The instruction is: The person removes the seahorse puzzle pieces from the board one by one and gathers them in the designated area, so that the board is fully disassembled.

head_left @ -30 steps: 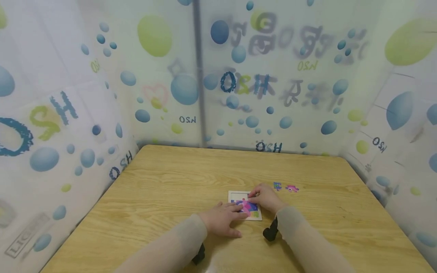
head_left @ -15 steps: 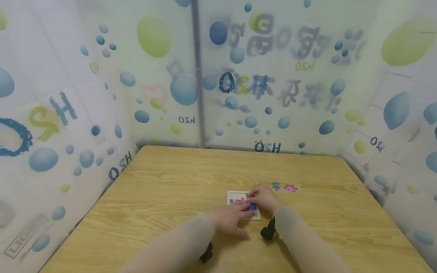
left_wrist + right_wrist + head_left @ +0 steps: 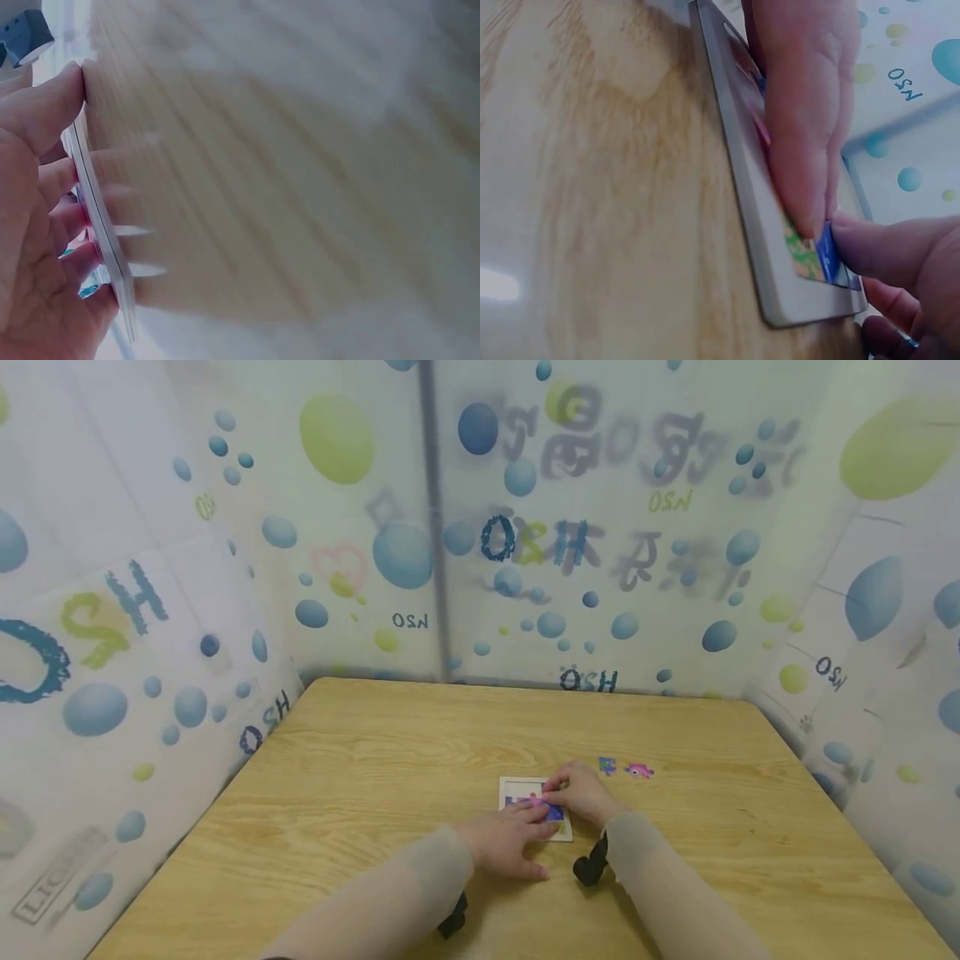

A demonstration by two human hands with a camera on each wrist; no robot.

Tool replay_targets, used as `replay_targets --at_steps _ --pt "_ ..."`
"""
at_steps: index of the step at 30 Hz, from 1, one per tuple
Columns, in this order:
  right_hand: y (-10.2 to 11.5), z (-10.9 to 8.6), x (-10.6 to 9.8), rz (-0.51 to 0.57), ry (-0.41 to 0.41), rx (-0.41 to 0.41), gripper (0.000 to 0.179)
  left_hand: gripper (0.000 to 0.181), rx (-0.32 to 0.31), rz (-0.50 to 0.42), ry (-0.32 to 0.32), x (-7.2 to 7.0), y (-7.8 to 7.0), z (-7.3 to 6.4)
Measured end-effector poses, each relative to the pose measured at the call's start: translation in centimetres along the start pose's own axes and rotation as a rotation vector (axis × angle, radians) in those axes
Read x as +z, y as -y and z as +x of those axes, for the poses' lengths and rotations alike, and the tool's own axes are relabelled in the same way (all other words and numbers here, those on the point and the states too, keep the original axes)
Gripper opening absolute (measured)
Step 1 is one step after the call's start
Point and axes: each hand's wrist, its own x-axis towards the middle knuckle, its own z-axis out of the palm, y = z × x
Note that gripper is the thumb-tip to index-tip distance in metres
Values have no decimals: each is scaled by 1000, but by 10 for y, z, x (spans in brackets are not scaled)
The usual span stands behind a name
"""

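Note:
A small white-framed jigsaw puzzle (image 3: 513,783) lies on the wooden table, part of its pink, purple and blue picture showing. My left hand (image 3: 506,842) rests across it with fingers spread, covering its lower middle. In the left wrist view, the fingers (image 3: 69,217) lie over the thin board (image 3: 105,225). At the frame's upper right, my right hand (image 3: 583,795) pinches a blue puzzle piece (image 3: 546,787) between thumb and curled fingers; they hide most of it. In the right wrist view the thumb (image 3: 877,244) presses close beside the left hand's fingertips (image 3: 806,210).
Two loose puzzle pieces lie beyond the right hand: a blue-green one (image 3: 607,766) and a pink one with an eye (image 3: 640,771). The table (image 3: 375,752) extends around them, backed by a patterned curtain (image 3: 360,568). Black straps with small devices (image 3: 591,864) sit at both wrists.
My left hand has slid slightly right and farther over the puzzle, covering more of its picture. My right hand stays at the upper right corner, its fingers nearly unmoved.

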Motion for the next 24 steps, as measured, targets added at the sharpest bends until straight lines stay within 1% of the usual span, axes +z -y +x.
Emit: replay_targets --at_steps 9,18,24 --pt "5 1 -1 -13 17 25 10 73 -7 -28 2 3 2 1" --pt "4 1 2 -29 2 33 10 73 -11 -39 -2 2 2 0" --pt "5 0 2 -36 9 33 9 72 -13 -40 0 -2 -1 -2"
